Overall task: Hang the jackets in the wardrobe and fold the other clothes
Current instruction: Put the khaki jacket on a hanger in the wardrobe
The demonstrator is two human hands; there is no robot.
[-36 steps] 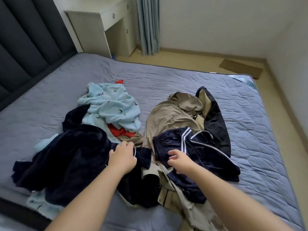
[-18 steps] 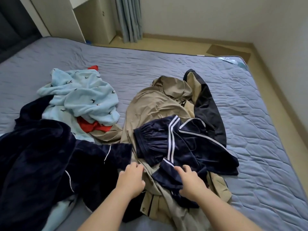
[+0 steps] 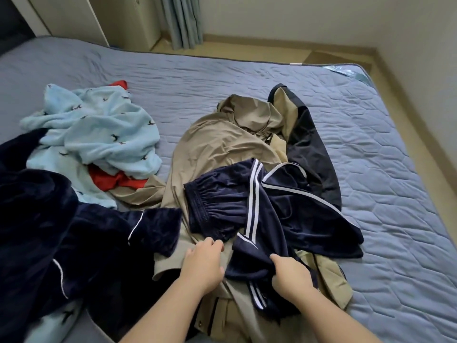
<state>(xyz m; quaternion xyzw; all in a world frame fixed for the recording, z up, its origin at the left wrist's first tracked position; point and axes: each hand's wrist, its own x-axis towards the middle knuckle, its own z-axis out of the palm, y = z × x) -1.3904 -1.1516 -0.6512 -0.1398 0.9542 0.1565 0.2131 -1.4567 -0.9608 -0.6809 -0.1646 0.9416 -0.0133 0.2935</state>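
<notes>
On the bed (image 3: 383, 194) lie a navy fleece (image 3: 49, 231), a light blue garment (image 3: 99, 129) and a tan jacket (image 3: 222, 144). The left hand (image 3: 202, 263) curls on the jacket, its grip unclear. The right hand (image 3: 291, 276) clutches the white-striped navy trousers (image 3: 272, 206) lying on the jacket.

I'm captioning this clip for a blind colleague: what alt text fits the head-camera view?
A person's right hand grips a navy striped garment lying on a beige jacket on a bed, while the left hand, fingers curled, touches the jacket beside it. A light blue garment, a red garment and a navy fleece lie to the left.
</notes>
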